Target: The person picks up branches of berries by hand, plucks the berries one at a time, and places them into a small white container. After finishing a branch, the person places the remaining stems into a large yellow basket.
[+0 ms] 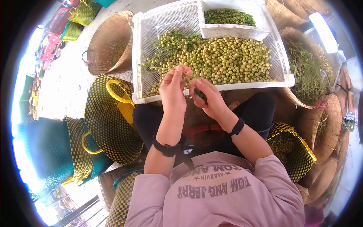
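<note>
Both hands meet over the near rim of a white plastic mesh tray [211, 87]. My left hand [172, 87] is closed, thumb and fingertips pinched on a thin green stem. Close beside it, my right hand [210, 98] has its fingers curled round something small and greenish, mostly hidden by the fingers. Small round yellow-green fruits [227, 60] are heaped in the tray just beyond the hands. Fruits still on leafy green stems [176, 41] lie at the tray's left side.
A white foam box [234, 32] of smaller, darker green fruits stands in the tray's far right. A wicker basket [109, 41] and a yellow-black woven basket [109, 121] stand left. Stripped stems [306, 68] fill a basket at right, near another checkered basket [291, 151].
</note>
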`<state>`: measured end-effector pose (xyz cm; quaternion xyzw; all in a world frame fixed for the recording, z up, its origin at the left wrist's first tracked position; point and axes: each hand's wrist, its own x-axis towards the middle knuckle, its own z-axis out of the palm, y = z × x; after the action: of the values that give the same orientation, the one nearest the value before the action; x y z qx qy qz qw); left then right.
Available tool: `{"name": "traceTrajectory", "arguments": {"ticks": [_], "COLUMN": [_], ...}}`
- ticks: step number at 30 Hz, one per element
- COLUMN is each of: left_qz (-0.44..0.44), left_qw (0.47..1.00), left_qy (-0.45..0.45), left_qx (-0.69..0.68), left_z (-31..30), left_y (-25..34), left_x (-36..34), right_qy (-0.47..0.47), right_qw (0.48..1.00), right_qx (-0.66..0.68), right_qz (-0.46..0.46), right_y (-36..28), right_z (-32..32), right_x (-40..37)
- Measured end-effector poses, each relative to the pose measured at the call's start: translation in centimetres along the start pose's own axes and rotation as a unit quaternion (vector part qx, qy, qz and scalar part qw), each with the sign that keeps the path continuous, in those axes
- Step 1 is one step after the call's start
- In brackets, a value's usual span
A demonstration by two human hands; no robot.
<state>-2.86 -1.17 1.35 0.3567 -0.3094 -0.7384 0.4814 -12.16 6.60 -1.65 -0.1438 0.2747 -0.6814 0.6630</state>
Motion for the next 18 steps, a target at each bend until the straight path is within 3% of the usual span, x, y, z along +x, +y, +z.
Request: {"name": "traceTrajectory", "arguments": {"ticks": [6, 11, 15, 17, 18], "left_qz": [0.008, -0.079, -0.069, -0.028, -0.029], "left_qw": [0.999, 0.994, 0.993, 0.998, 0.998], "left_qy": [-0.013, 0.028, 0.052, 0.035, 0.035], "left_qx": [0.045, -0.074, -0.075, 0.051, 0.051], "left_z": [0.5, -0.1, 0.4, 0.5, -0.1], "left_y": [-0.4, -0.3, 0.2, 0.6, 0.7], "left_x": [-0.3, 0.4, 0.2, -0.3, -0.3], "right_qy": [0.021, -0.01, -0.016, -0.015, 0.012], "right_qw": [0.999, 0.999, 0.999, 0.999, 0.999], "right_qx": [-0.036, -0.004, 0.037, 0.048, 0.041], "right_qz": [-0.024, -0.037, -0.005, -0.007, -0.03], "right_y": [0.5, 0.6, 0.6, 0.2, -0.1], "right_z": [-0.4, -0.8, -0.9, -0.9, -1.0], "right_x": [0.6, 0.5, 0.3, 0.3, 0.4]}}
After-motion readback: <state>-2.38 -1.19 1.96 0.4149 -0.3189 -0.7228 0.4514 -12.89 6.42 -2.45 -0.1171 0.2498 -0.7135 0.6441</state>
